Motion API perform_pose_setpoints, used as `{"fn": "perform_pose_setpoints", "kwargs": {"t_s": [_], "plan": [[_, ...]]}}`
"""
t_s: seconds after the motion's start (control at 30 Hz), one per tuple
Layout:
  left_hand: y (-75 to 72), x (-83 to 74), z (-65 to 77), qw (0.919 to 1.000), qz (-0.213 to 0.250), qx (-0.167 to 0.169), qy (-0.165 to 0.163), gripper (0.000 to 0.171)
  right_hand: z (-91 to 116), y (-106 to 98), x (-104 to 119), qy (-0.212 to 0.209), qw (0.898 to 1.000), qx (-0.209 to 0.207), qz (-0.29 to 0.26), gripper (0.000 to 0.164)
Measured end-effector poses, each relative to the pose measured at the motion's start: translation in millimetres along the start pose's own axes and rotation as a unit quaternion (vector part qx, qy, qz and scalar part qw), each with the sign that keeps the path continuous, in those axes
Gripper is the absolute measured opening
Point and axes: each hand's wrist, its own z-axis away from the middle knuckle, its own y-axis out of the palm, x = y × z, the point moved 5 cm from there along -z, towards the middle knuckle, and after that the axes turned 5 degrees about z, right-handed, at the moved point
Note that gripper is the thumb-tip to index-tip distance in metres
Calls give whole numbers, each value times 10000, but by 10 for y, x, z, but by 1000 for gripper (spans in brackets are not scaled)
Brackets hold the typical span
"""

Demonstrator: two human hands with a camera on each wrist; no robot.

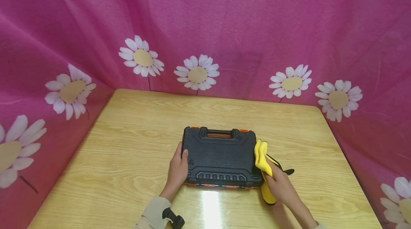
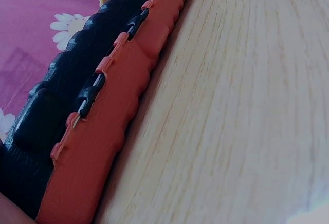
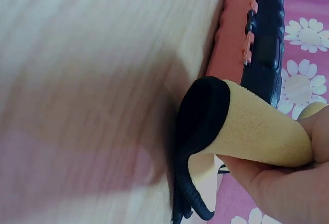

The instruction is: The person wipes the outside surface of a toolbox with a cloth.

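Hands at a closed tool case

Left hand (image 1: 178, 167) grips the left edge of the black case (image 1: 221, 157), lying centre frame on the worktop (image 1: 128, 157). Right hand (image 1: 280, 183) pinches a yellow cloth (image 1: 261, 156), seemingly touching the case's right edge.

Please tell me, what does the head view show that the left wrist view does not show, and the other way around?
Only the head view shows both hands: the left hand grips the left edge of the black tool case, and the right hand holds a yellow cloth at its right edge. Only the left wrist view shows, from close by, the case's orange lower half with interlocking hinge teeth. Both show the case closed on the wooden table with pink flowered fabric behind.
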Motion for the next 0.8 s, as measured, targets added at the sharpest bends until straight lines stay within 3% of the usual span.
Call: {"fn": "perform_pose_setpoints", "kwargs": {"t_s": [0.4, 0.8], "plan": [[7, 6, -2, 10000, -5, 24, -15, 53, 161, 37, -2, 146, 9998, -15, -104, 55], [1, 13, 0, 10000, -24, 42, -77, 54, 308, 81, -3, 704, 9970, 18, -330, 49]]}}
